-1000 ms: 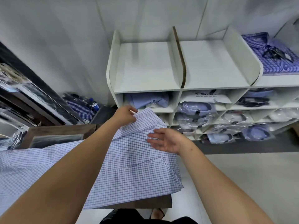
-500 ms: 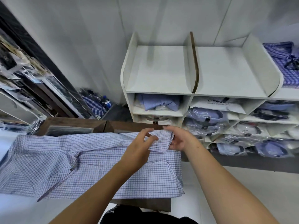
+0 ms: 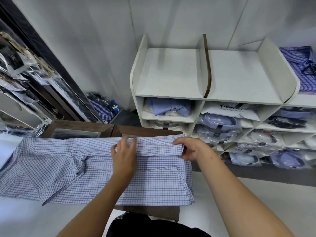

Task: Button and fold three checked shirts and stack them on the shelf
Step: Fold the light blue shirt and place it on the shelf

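"t-shirt" can be read on a white packet (image 3: 229, 108) in the white shelf unit (image 3: 171, 98). a blue-checked shirt (image 3: 153, 182) is spread over the counter (image 3: 150, 212), reaching its right edge. its folded far band is pressed flat by the left hand (image 3: 124, 157), fingers straight, and pinched at the right end by the right hand (image 3: 188, 148).

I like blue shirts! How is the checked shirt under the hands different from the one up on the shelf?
The checked shirt under the hands is pale and lies spread, half folded, on the table; the shelf shirt is darker blue and sits folded on the shelf's top right. Hands touch only the pale one. Both are checked.
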